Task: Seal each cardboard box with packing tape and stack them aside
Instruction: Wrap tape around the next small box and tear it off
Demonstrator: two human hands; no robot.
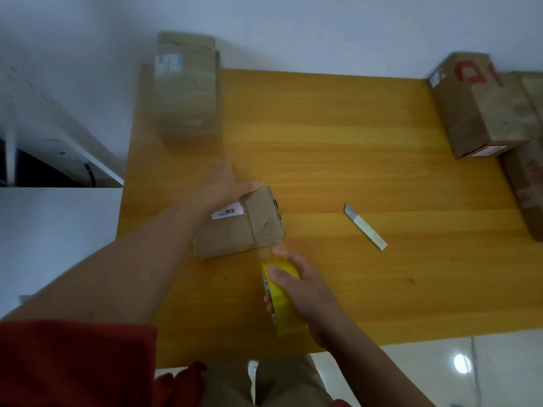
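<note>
Left hand [221, 186] (blurred) seems to press open fingers on the small box [235, 235]; right hand [304, 292] grips the tape roll [283, 314].

A small, flat cardboard box [239, 223] bearing a white label is laid slightly askew at the centre of the frame. A yellow roll of packing tape [280, 298] is gripped in the right hand [305, 292] just below the box's lower right corner, with a clear strip [269, 254] drawn up to that corner. A blurred box [186, 92] is stood at upper left. A red-lettered box [482, 104] and another box [526, 186] are set at the right edge.
</note>
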